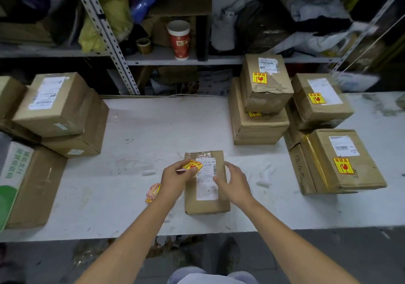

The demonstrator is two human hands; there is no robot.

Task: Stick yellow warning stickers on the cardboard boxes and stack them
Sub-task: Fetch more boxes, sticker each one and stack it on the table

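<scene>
At the left of the bench (153,130), the unmarked boxes (54,104) show white labels but no yellow stickers, so they seem yet to be done. Near the front edge lies a pile of spare stickers (153,193). The left hand (175,180) pinches one yellow sticker (192,165) over the far left corner of the small box (206,196); I cannot tell whether it is pressed down. The right hand (235,182) rests on that box, fingers relaxed, steadying it. Farther right, the finished boxes (265,86) are stacked and carry stickers. I judge the job roughly half done.
</scene>
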